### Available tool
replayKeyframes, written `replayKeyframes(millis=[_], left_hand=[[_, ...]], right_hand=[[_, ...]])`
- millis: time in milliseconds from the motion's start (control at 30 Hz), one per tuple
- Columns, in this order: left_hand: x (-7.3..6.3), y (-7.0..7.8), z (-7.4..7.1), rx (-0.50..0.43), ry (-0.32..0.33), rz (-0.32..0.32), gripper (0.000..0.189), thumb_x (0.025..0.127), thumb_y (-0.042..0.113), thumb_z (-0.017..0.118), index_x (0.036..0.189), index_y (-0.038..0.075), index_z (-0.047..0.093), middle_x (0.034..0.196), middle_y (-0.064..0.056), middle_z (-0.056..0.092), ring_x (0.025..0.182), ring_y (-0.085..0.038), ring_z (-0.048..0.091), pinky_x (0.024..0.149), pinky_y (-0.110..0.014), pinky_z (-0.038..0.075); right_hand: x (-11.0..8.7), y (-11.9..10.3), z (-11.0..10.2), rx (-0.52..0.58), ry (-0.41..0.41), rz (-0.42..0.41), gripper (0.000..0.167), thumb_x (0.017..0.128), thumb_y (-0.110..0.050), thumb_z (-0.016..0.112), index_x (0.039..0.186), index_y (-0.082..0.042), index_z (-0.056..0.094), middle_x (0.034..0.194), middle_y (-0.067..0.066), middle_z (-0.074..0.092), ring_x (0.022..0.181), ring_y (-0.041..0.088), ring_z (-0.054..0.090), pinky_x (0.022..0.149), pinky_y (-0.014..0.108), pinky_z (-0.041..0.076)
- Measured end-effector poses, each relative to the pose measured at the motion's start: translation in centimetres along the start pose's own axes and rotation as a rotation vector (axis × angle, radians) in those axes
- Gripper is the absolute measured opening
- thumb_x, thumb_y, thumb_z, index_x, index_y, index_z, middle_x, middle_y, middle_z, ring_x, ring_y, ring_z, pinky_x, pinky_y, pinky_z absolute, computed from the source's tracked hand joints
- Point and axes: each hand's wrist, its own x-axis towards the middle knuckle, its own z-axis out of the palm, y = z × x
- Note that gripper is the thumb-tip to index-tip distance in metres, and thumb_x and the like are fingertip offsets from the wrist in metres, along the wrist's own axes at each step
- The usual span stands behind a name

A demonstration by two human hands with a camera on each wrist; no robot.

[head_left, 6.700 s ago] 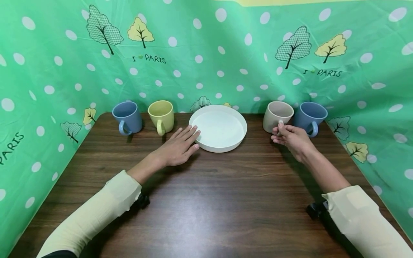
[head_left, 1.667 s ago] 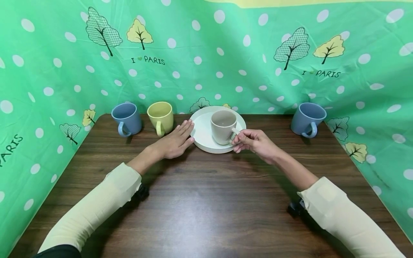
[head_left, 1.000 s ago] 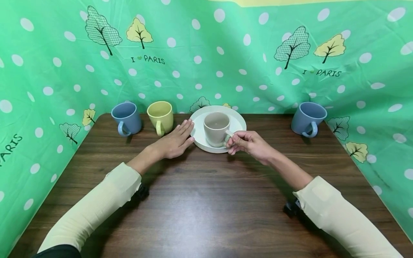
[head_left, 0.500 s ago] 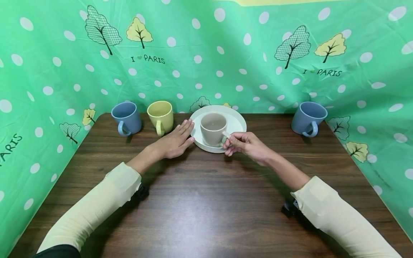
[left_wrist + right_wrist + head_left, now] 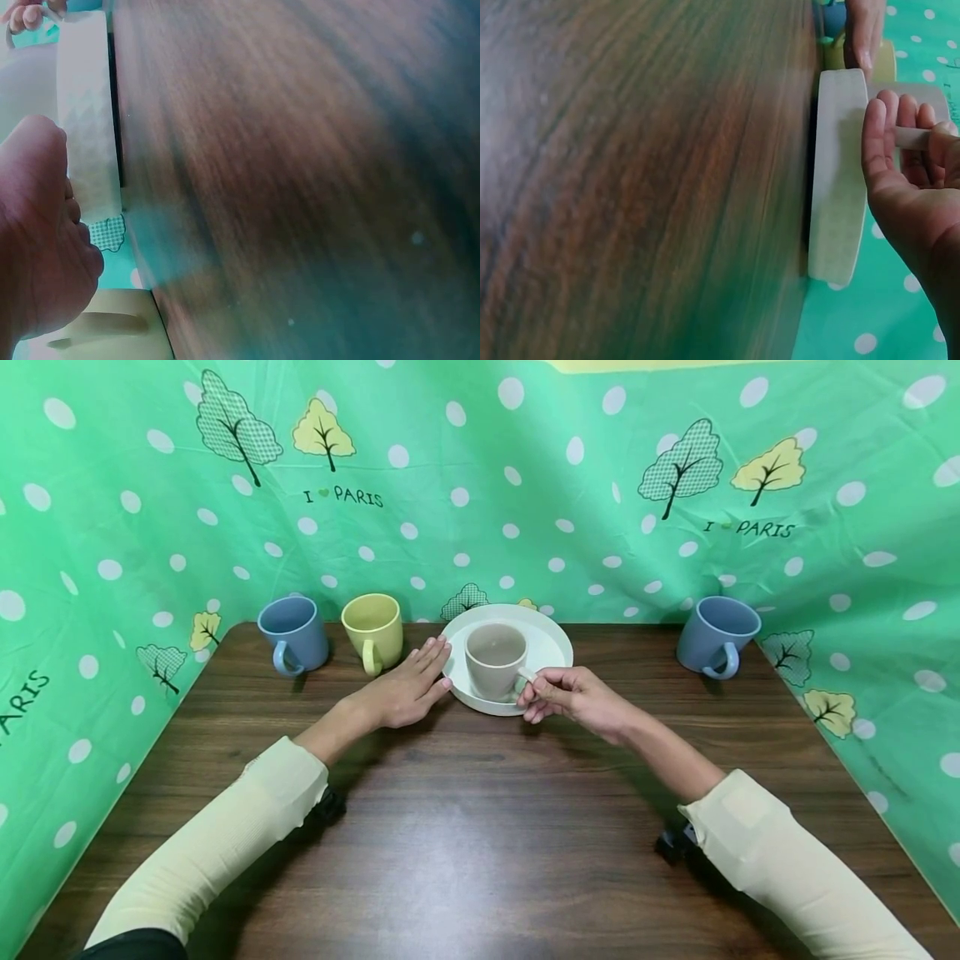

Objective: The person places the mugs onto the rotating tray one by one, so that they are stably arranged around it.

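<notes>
A beige mug point(image 5: 495, 667) stands upright within the round white tray point(image 5: 547, 647), left of its middle. My right hand point(image 5: 576, 700) pinches that mug's handle between thumb and fingers, as the right wrist view also shows the right hand point(image 5: 915, 180) beside the tray's wall point(image 5: 840, 202). With straight fingers, my left hand point(image 5: 407, 690) lies at the tray's left rim, its fingertips seemingly touching it. In the left wrist view the left hand point(image 5: 45, 232) partly covers the tray point(image 5: 88, 127).
Just left of the tray stands a yellow mug point(image 5: 373, 631), with a blue mug point(image 5: 296, 633) further left. Another blue mug point(image 5: 718, 635) is at the table's back right corner. A green patterned cloth point(image 5: 420, 460) hangs behind the wooden table point(image 5: 465, 827).
The beige mug has gone from beside the right blue mug into the tray, in my right hand, then slightly left and lower. The left hand has drawn back a little to the rim.
</notes>
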Motion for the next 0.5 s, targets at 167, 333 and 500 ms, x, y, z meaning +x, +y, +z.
replayKeyframes(millis=[167,333,500], left_hand=[[0.5,-1.3,0.7,-0.038,0.015,0.018,0.083,0.122,0.057,0.026,0.180,-0.001,0.012,0.190,-0.022,0.002,0.179,-0.041,0.000,0.147,-0.056,0.004],[-0.1,-0.1,-0.1,-0.007,0.003,0.015,0.078,0.123,0.051,0.027,0.179,-0.002,0.012,0.190,-0.023,0.002,0.179,-0.042,0.001,0.148,-0.055,0.005],[-0.4,1.1,-0.7,0.059,-0.013,-0.014,0.071,0.125,0.040,0.031,0.179,-0.003,0.012,0.190,-0.023,0.003,0.179,-0.042,0.004,0.147,-0.056,0.009]], right_hand=[[-0.3,-0.4,-0.1,-0.010,0.036,0.047,0.032,0.122,-0.012,0.049,0.129,0.015,0.064,0.120,0.014,0.077,0.099,0.016,0.081,0.092,0.030,0.069],[-0.6,-0.5,-0.3,-0.006,0.064,0.059,0.035,0.122,-0.012,0.049,0.135,0.017,0.061,0.126,0.012,0.075,0.101,0.014,0.081,0.092,0.029,0.069],[-0.8,-0.5,-0.5,-0.009,0.067,0.062,0.032,0.122,-0.012,0.050,0.135,0.016,0.061,0.131,0.013,0.073,0.103,0.014,0.081,0.092,0.029,0.069]])
